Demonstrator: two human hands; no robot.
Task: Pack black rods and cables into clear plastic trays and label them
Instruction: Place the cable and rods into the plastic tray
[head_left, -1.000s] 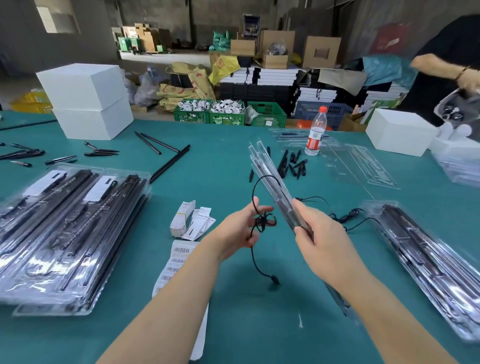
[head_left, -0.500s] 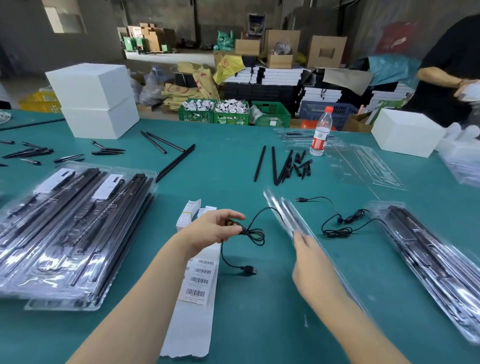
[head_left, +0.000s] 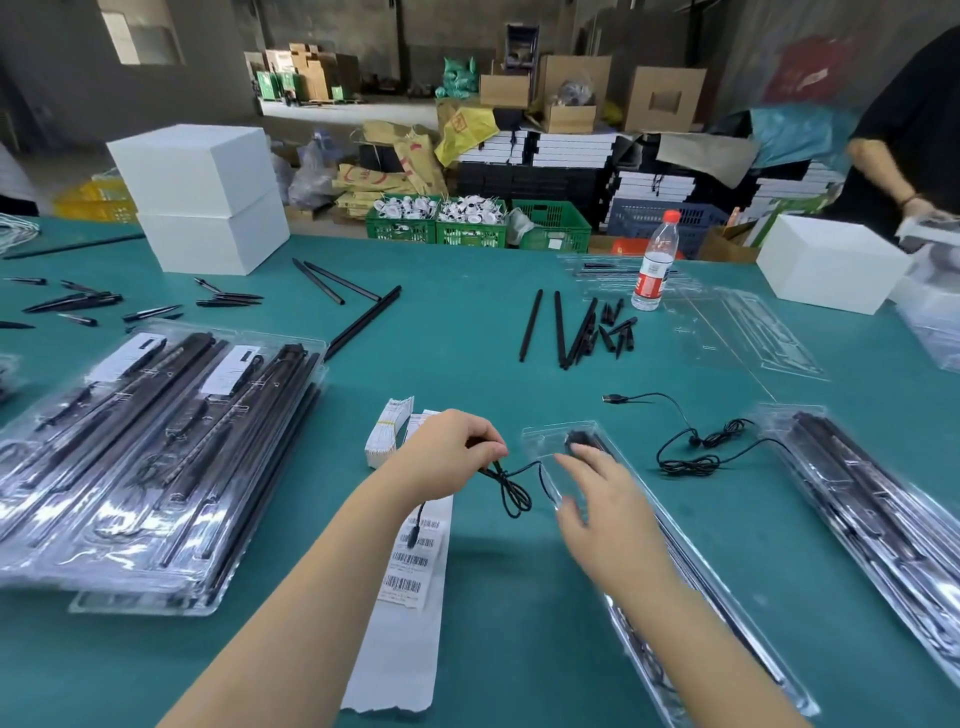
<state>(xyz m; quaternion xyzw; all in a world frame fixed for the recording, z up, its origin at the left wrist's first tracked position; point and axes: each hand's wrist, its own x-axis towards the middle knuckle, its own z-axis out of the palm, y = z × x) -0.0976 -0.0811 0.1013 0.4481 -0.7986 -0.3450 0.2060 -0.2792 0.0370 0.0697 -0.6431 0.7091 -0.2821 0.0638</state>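
My left hand (head_left: 449, 454) pinches a thin black cable (head_left: 511, 488) whose loop hangs to the right and whose plug end lies on a barcode label strip (head_left: 410, 566). A clear plastic tray (head_left: 691, 566) lies flat on the green table under my right hand (head_left: 605, 512), which rests on it with fingers spread. Loose black rods (head_left: 558, 327) and short pins lie farther back. A second black cable (head_left: 691, 452) lies to the right.
Stacks of filled trays sit at the left (head_left: 150, 457) and the right (head_left: 878, 525). Empty clear trays (head_left: 743, 332), a water bottle (head_left: 655, 262) and white boxes (head_left: 200, 197) stand farther back. Another person (head_left: 909, 156) works at the far right.
My right hand lowered the clear tray from the air onto the table and now rests on it. My left hand kept the cable and moved left and down over the labels.
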